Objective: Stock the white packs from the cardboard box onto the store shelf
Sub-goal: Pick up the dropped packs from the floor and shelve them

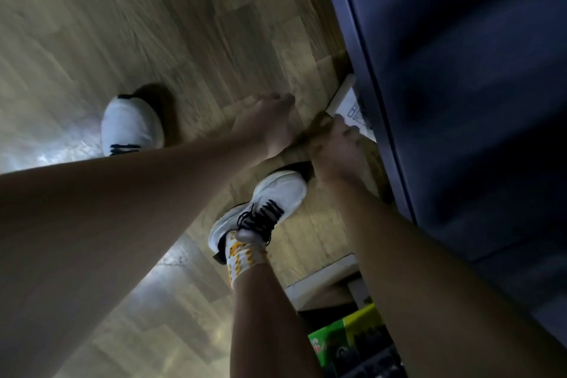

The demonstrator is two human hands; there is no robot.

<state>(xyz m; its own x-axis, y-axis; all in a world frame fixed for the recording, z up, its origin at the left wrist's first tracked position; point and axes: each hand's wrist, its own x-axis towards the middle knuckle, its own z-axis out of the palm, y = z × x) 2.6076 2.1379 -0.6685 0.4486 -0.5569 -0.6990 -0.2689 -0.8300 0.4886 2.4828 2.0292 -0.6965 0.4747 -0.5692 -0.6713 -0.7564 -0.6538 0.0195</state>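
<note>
Head view shows the right hand (336,144) gripping 1 white pack (348,104) at the dark shelf (460,101) edge, left hand (267,123) loose and empty beside it; a one-handed push could likely tip the pack to the floor (122,24).

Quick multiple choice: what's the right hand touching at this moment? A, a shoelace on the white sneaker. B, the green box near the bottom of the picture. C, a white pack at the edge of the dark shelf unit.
C: the right hand has its fingers on the white pack beside the dark shelf unit.
</note>
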